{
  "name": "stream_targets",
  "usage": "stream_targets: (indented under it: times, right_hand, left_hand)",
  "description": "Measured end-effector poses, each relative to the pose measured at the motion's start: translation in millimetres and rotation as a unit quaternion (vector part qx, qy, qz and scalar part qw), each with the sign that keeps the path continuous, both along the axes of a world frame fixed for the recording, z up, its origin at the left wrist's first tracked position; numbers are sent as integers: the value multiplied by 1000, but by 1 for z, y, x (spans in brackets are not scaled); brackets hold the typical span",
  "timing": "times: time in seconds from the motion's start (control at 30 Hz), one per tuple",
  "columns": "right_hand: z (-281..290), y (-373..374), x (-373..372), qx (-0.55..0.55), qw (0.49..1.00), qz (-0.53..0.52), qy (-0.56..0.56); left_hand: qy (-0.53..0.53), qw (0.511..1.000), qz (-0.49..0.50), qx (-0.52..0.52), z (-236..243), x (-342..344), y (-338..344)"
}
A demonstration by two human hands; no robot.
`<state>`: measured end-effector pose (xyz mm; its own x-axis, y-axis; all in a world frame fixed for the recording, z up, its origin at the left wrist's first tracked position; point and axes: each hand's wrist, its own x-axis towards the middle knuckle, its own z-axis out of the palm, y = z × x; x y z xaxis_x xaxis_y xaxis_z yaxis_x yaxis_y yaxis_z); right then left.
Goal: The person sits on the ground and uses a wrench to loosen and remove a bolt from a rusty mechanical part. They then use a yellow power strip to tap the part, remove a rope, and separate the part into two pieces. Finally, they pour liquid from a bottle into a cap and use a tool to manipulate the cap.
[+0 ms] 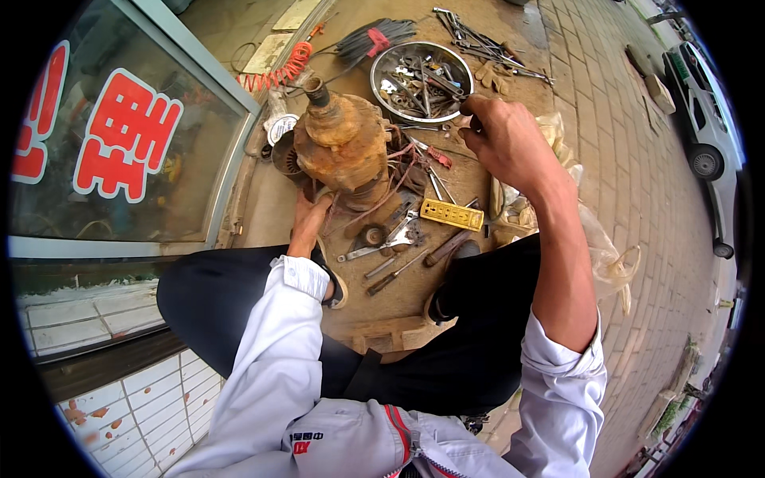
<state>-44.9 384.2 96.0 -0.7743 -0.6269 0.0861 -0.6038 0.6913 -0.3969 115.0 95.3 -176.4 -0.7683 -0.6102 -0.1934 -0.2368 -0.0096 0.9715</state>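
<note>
A rusty, upright motor pump [341, 135] with a narrow neck and loose wires stands ahead of me. My left hand [311, 213] grips its lower left side, fingertips hidden behind it. My right hand [508, 145] is raised right of the pump, beside the steel bowl [376, 89] of tools and small parts, fingers curled round something small and dark that I cannot make out. Below lie a yellow power strip [450, 215], red-handled pliers [438, 157], an adjustable wrench [404, 231] and several screwdrivers [390, 279].
A glass door [199, 127] borders the left. A coiled red hose [283, 74], dark cable bundle [355, 44], spread wrenches [470, 40] and gloves [494, 78] lie farther back. Plastic bags [606, 263] sit at my right, with paving [653, 319] and a parked car [705, 127] beyond.
</note>
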Motion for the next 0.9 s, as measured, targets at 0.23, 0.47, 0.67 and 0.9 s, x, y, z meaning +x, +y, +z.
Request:
stream_targets:
  times: [0.23, 0.47, 0.67, 0.9]
  right_hand:
    - [2, -5, -3, 13, 1000, 17, 2]
    - [-6, 3, -7, -10, 999, 31, 40]
    - [-16, 20, -9, -18, 999, 6, 38]
    - [-6, 46, -4, 26, 999, -2, 31]
  left_hand:
    - [-47, 990, 6, 137, -9, 5, 33]
    - [-34, 960, 75, 268, -23, 12, 23]
    - [-56, 924, 166, 339, -50, 30, 25]
    - [-291, 932, 113, 185, -136, 67, 48]
